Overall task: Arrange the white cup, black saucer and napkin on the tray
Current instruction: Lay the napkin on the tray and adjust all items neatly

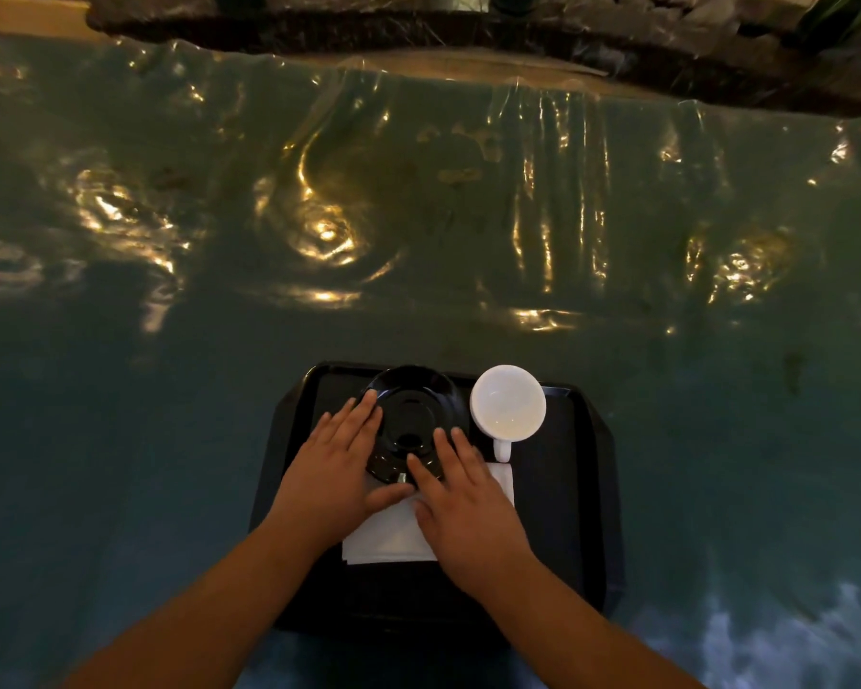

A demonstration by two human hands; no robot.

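A black tray [575, 489] lies on the table near the front edge. On it sits a glossy black saucer [411, 405], its near part overlapping a white folded napkin [393, 537]. To the saucer's right stands an empty white cup [508, 402], handle pointing toward me. My left hand [334, 469] grips the saucer's left rim, fingers on top and thumb at its near edge. My right hand [463, 499] rests with spread fingers on the saucer's near right edge and over the napkin, hiding part of it.
The table is covered with a wrinkled, shiny greenish plastic sheet [418, 216] that reflects lights. A dark rocky ledge [468, 27] runs along the far edge, with green leaves [851, 12] at the top right.
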